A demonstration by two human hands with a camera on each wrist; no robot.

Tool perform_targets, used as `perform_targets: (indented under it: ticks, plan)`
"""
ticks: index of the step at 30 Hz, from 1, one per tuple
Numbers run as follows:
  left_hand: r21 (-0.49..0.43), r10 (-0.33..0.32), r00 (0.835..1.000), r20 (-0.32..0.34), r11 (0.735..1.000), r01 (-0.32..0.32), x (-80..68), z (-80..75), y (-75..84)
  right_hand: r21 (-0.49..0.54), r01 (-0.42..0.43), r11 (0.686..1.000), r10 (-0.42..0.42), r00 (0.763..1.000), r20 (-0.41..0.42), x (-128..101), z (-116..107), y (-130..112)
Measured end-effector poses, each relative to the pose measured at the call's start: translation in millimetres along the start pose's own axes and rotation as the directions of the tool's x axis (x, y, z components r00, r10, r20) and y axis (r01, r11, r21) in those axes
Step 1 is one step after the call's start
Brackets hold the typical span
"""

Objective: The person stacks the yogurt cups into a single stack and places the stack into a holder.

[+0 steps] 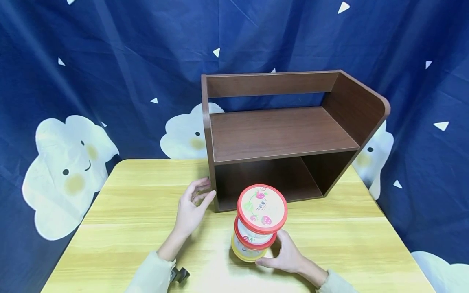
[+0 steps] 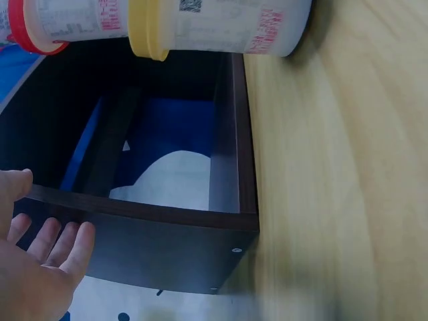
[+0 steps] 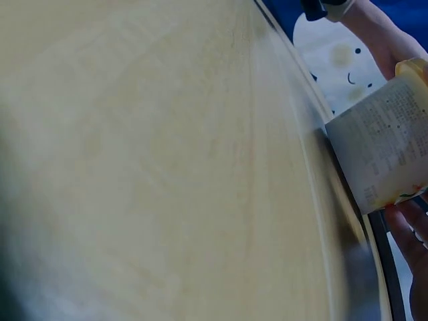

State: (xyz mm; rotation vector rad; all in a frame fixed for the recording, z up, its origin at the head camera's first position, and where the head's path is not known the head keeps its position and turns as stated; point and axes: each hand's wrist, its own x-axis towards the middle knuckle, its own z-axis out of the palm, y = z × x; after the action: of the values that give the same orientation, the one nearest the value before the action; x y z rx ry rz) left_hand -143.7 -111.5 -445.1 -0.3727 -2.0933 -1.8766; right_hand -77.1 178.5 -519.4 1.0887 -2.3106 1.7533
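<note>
A stack of paper tubs stands on the table, with two red lids [image 1: 262, 208] above a yellow lid [image 1: 242, 255]. My right hand [image 1: 287, 254] curls round the lowest, yellow-lidded tub [image 3: 381, 144], thumb in front and fingers at its far side. The tubs hide part of those fingers. Beside the left side panel of a dark brown two-tier shelf [image 1: 286, 132] is my left hand [image 1: 189, 211], its fingers loosely bent and holding nothing. In the left wrist view its fingers [image 2: 79, 246] lie by the panel's outer face; whether they touch it I cannot tell.
The light wood table [image 1: 139, 199] extends on both sides of the shelf. A blue curtain [image 1: 128, 61] with white clouds hangs behind. At the left sleeve is a black wrist mount [image 1: 179, 275]. The shelf's lower compartment opens behind the tubs.
</note>
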Motion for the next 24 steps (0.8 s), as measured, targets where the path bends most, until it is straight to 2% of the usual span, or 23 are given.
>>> perform_targets:
  ticks: [11, 19, 24]
  plan:
    - [0.016, -0.013, 0.999, -0.037, 1.000, 0.014, 10.2, 3.5, -1.8, 0.015, -0.014, 1.000, 0.014, 1.000, -0.008, -1.1, 0.4, 1.2]
    - [0.012, -0.004, 0.999, -0.041, 1.000, 0.004, 10.9, 4.1, -1.3, 0.003, -0.010, 1.000, 0.010, 1.000, -0.011, -1.8, 0.6, 3.3]
    - [0.019, -0.021, 0.999, -0.048, 1.000, 0.021, 11.4, 4.5, -0.4, -0.002, -0.015, 1.000, 0.015, 1.000, -0.006, -0.7, -0.5, 1.8]
